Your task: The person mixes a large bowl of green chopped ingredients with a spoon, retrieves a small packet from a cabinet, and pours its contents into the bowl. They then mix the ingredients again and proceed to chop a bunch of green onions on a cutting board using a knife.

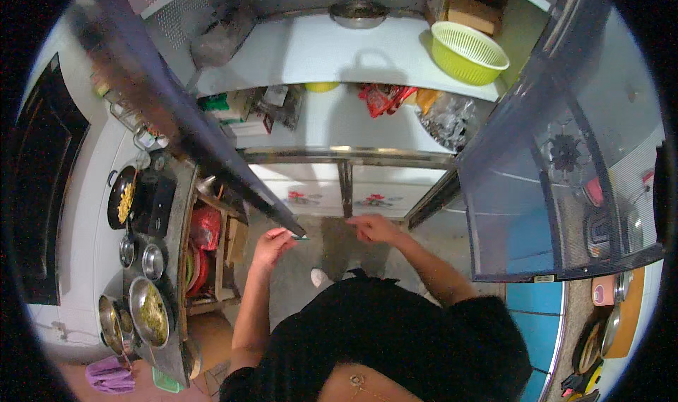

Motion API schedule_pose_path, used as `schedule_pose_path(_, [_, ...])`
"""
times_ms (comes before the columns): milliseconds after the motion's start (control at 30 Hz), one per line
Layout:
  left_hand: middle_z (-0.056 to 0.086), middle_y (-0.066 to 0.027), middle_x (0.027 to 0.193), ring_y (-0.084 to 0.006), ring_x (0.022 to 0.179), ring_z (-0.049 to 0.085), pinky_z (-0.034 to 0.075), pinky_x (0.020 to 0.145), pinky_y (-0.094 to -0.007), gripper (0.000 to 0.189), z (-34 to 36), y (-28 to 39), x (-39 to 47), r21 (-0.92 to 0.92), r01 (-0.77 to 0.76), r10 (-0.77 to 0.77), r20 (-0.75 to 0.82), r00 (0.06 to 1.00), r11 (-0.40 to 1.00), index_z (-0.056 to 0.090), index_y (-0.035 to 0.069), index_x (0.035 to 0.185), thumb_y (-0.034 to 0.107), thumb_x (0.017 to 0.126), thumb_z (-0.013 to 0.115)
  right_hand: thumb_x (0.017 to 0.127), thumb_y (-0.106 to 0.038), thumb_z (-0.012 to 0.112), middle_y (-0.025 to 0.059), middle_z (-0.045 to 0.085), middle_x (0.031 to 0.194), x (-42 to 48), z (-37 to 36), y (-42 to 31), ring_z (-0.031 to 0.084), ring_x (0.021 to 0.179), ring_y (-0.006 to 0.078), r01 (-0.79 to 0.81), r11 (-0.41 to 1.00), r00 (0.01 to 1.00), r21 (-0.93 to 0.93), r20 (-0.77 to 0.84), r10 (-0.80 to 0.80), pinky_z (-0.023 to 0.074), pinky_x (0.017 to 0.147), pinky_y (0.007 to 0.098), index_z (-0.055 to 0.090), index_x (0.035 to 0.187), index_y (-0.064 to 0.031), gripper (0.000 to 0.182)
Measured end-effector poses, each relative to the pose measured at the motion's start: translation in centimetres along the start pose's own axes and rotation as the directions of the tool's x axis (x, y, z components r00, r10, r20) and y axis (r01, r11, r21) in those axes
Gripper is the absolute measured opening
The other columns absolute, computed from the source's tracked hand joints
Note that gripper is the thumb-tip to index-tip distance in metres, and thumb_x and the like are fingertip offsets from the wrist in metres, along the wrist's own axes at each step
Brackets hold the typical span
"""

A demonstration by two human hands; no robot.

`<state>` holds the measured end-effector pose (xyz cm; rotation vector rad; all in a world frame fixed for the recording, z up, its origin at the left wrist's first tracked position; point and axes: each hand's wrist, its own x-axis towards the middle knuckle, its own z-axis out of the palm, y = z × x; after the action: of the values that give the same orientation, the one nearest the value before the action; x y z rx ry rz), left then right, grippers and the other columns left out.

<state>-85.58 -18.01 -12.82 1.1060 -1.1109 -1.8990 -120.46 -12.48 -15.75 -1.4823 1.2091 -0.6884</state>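
Observation:
An upright cabinet stands before me with both glass doors swung out. My left hand (275, 243) is at the lower end of the left door (228, 164), its fingers bent around a small pale and green item (300, 237) that I cannot make out. My right hand (373, 228) hangs in front of the lower drawers or doors with flower prints (400, 187), index finger stretched out, nothing seen in it. On the upper shelf (312, 47) are a green plastic colander (469, 52) and a metal bowl (359, 14). Red plastic packaging (384, 97) and clear plastic bags (450, 119) lie below.
To the left, a stone counter (180, 275) bears a stove, a black wok (124, 196) with yellow food and a metal bowl of green food (150, 311). The right glass door (508, 206) juts out near my right arm, above a counter with pans (588, 346).

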Motion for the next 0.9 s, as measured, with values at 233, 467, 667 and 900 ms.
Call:
schedule_pose_path(233, [0.064, -0.0049, 0.103, -0.0158, 0.088, 0.064, 0.053, 0.083, -0.0291, 0.032, 8.8, 4.1, 7.6, -0.085, 0.098, -0.093, 0.061, 0.994, 0.992, 0.061, 0.0, 0.115, 0.016, 0.088, 0.067, 0.089, -0.043, 0.06, 0.0061, 0.062, 0.103, -25.6, -2.9, 12.9, 0.058, 0.086, 0.0185, 0.41, 0.007, 0.864, 0.912, -0.391, 0.318, 0.0486, 0.073, 0.03, 0.049, 0.131, -0.0086, 0.056])
schedule_pose_path(467, [0.065, -0.0057, 0.107, -0.0185, 0.095, 0.063, 0.051, 0.086, -0.0323, 0.037, 12.5, 3.6, 12.4, -0.122, 0.079, -0.064, 0.123, 0.99, 0.989, 0.057, 0.001, 0.123, 0.015, 0.09, 0.063, 0.082, -0.024, 0.071, 0.0027, 0.059, 0.093, -33.4, -2.6, 10.3, 0.053, 0.076, 0.0177, 0.39, 0.176, 0.838, 0.904, -0.427, 0.339, 0.0449, 0.061, 0.0294, 0.052, 0.127, -0.0073, 0.051])
schedule_pose_path(667, [0.058, -0.0082, 0.126, -0.0225, 0.1, 0.062, 0.049, 0.093, -0.0382, 0.038, 12.5, 4.0, 13.3, -0.268, 0.053, 0.016, 0.249, 0.968, 0.962, 0.053, 0.0, 0.125, 0.013, 0.091, 0.061, 0.086, -0.033, 0.065, 0.0002, 0.052, 0.078, -28.3, 0.3, 10.6, 0.043, 0.068, 0.0152, 0.541, -0.095, 0.83, 0.836, -0.512, 0.221, 0.0396, 0.055, 0.0258, 0.061, 0.111, -0.0077, 0.036])
schedule_pose_path(900, [0.051, -0.0105, 0.136, -0.0285, 0.108, 0.059, 0.048, 0.097, -0.0444, 0.035, 13.1, 7.1, 14.2, -0.364, -0.003, 0.109, 0.272, 0.956, 0.932, 0.054, -0.001, 0.122, 0.013, 0.09, 0.061, 0.085, -0.032, 0.068, 0.0009, 0.058, 0.084, -24.7, 1.0, 7.4, 0.052, 0.078, 0.0176, 0.39, 0.092, 0.835, 0.916, -0.393, 0.386, 0.0444, 0.061, 0.0268, 0.061, 0.106, -0.0101, 0.031])
